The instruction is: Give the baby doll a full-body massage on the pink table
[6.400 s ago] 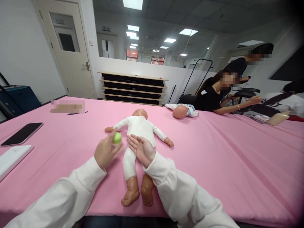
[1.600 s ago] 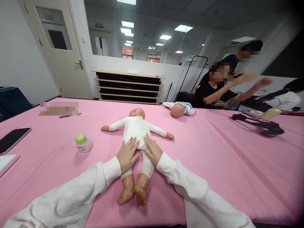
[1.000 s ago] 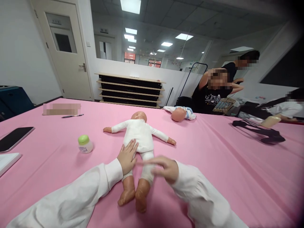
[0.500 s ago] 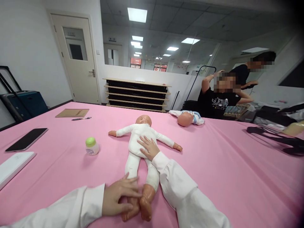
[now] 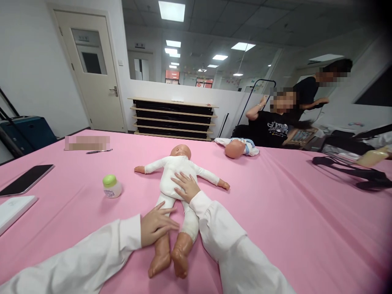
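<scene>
Head view: the person's left hand [image 5: 157, 225] rests on the thigh of an infant training doll [image 5: 171, 173], its fingers [image 5: 167, 215] spread and gripping nothing, while the right hand [image 5: 186, 187] lies open on the doll's belly, the doll lying face-up on the pink-covered tabletop [image 5: 275, 228] near a green-capped jar [image 5: 112, 187].

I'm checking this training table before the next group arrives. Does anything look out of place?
Nothing looks spilled or damaged. The odd item is the tangle of black straps on the far right of the pink tablecloth: it looks dropped there, unlike the baby doll laid flat under the left hand and right hand.
</scene>
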The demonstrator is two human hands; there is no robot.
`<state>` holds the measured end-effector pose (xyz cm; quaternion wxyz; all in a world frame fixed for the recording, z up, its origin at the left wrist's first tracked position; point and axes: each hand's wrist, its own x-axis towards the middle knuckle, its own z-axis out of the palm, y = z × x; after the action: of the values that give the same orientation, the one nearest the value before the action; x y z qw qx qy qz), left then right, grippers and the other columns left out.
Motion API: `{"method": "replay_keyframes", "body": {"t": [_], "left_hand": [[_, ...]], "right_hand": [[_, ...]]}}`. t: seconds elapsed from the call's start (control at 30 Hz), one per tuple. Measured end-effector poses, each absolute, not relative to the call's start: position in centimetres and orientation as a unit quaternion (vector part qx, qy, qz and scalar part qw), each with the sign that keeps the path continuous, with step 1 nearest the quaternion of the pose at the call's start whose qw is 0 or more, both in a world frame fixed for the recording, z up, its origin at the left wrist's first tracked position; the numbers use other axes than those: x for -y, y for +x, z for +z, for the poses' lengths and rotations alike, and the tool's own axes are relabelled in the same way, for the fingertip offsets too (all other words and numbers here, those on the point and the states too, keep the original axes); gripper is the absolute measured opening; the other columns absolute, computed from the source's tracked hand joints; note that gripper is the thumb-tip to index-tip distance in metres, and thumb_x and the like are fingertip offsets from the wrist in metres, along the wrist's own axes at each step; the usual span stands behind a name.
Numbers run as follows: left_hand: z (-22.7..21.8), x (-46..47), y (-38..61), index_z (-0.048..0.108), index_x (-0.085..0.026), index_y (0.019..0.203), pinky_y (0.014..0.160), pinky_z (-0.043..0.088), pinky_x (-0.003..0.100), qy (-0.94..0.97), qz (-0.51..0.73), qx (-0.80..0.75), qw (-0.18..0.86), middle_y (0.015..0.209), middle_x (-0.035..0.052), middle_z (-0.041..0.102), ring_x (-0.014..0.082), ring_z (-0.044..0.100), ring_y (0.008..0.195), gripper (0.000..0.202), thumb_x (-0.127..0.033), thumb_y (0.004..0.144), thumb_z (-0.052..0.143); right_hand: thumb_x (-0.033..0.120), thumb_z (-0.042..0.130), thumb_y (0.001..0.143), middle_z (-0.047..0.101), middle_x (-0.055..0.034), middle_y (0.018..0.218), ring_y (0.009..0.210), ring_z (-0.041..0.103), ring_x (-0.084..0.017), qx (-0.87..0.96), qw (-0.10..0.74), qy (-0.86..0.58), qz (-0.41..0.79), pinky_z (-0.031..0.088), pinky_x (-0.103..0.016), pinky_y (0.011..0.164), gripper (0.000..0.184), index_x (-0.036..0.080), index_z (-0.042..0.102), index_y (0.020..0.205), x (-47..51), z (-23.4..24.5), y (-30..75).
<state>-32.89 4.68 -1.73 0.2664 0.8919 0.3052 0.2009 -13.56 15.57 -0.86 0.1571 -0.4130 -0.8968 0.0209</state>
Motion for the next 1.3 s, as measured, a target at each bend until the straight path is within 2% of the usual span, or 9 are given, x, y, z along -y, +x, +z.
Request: {"method": "replay_keyframes", "body": {"t": [0.13, 0.23, 0.3, 0.4, 0.53, 0.67, 0.87, 1.2, 1.3], "left_hand": [[1.3, -3.3, -34.1, 0.066, -0.021, 0.103, 0.098, 0.033, 0.047, 0.835, 0.196, -0.221, 0.464, 0.093, 0.0087, 0.069, 0.0260, 0.060, 0.097, 0.059, -0.063, 0.081, 0.031], [5.7, -7.0, -32.9, 0.065, -0.011, 0.103, 0.076, 0.050, 0.038, 0.755, 0.291, -0.230, 0.541, 0.067, 0.0096, 0.069, 0.0226, 0.065, 0.068, 0.072, -0.064, 0.082, 0.022], [7.7, -11.3, -30.9, 0.065, -0.012, 0.102, 0.087, 0.046, 0.035, 0.726, 0.429, -0.332, 0.422, 0.081, 0.0093, 0.070, 0.0227, 0.063, 0.089, 0.051, -0.050, 0.086, 0.035], [7.2, -17.8, -27.5, 0.054, -0.011, 0.117, 0.102, 0.032, 0.034, 0.704, 0.475, -0.479, 0.222, 0.121, 0.0095, 0.055, 0.0207, 0.046, 0.117, 0.039, -0.028, 0.086, 0.038], [2.7, -21.9, -25.5, 0.031, -0.012, 0.135, 0.107, 0.016, 0.047, 0.740, 0.308, -0.589, 0.104, 0.141, 0.0106, 0.029, 0.0244, 0.022, 0.132, 0.055, -0.029, 0.084, 0.040], [-0.4, -22.3, -27.2, 0.025, -0.023, 0.138, 0.106, 0.012, 0.053, 0.759, 0.249, -0.596, 0.084, 0.145, 0.0040, 0.020, 0.0234, 0.014, 0.134, 0.055, -0.042, 0.086, 0.033], [-2.2, -23.2, -32.0, 0.030, -0.024, 0.135, 0.106, 0.008, 0.053, 0.712, 0.208, -0.660, 0.122, 0.142, 0.0052, 0.029, 0.0243, 0.017, 0.134, 0.065, -0.061, 0.082, 0.026], [-2.9, -21.5, -37.1, 0.041, -0.021, 0.129, 0.104, 0.001, 0.056, 0.654, 0.189, -0.733, 0.004, 0.140, 0.0061, 0.034, 0.0257, 0.018, 0.132, 0.049, -0.042, 0.087, 0.028], [-0.9, -21.6, -38.0, 0.048, -0.017, 0.123, 0.104, 0.000, 0.057, 0.660, 0.187, -0.727, 0.009, 0.134, 0.0093, 0.042, 0.0287, 0.020, 0.131, 0.045, -0.038, 0.085, 0.035]], "right_hand": [[0.037, 0.051, 0.085, 0.038, -0.0021, 0.135, 0.128, 0.027, -0.025, 0.889, 0.208, -0.399, 0.086, 0.015, -0.052, 0.105, 0.043, 0.027, 0.047, 0.126, -15.6, -0.3, -13.5], [0.038, 0.048, 0.085, 0.062, -0.0048, 0.105, 0.106, 0.053, -0.023, 0.852, 0.273, -0.400, 0.199, 0.038, -0.040, 0.095, 0.030, 0.019, 0.065, 0.101, -17.0, 1.4, -13.5], [0.037, 0.041, 0.089, 0.066, -0.0060, 0.090, 0.089, 0.060, -0.020, 0.801, 0.336, -0.442, 0.223, 0.046, -0.032, 0.084, 0.035, 0.014, 0.067, 0.090, -18.6, 2.5, -13.8], [0.025, 0.037, 0.089, 0.059, -0.0096, 0.110, 0.102, 0.054, -0.019, 0.734, 0.400, -0.533, 0.133, 0.040, -0.031, 0.093, 0.034, 0.010, 0.059, 0.109, -20.9, 2.8, -14.8], [0.020, 0.034, 0.087, 0.026, -0.0119, 0.140, 0.129, 0.024, -0.019, 0.742, 0.293, -0.602, 0.035, 0.023, -0.037, 0.106, 0.050, 0.006, 0.030, 0.135, -22.0, 0.6, -15.7], [0.039, 0.031, 0.090, 0.009, -0.0059, 0.145, 0.133, 0.011, -0.020, 0.780, 0.179, -0.598, 0.045, 0.016, -0.048, 0.106, 0.058, 0.016, 0.014, 0.141, -21.7, -0.9, -13.9], [0.050, 0.032, 0.090, 0.024, -0.0073, 0.141, 0.132, 0.018, -0.021, 0.757, 0.135, -0.640, 0.014, 0.014, -0.042, 0.108, 0.061, 0.014, 0.025, 0.139, -21.3, -2.3, -9.0], [0.044, 0.040, 0.088, 0.028, -0.0097, 0.140, 0.131, 0.019, -0.024, 0.716, 0.083, -0.689, -0.069, 0.011, -0.053, 0.104, 0.056, 0.017, 0.031, 0.136, -19.5, -2.8, -4.3], [0.036, 0.039, 0.089, 0.042, -0.0105, 0.131, 0.123, 0.035, -0.025, 0.739, 0.115, -0.664, 0.008, 0.021, -0.050, 0.102, 0.041, 0.017, 0.048, 0.125, -19.2, -0.1, -3.4]]}}
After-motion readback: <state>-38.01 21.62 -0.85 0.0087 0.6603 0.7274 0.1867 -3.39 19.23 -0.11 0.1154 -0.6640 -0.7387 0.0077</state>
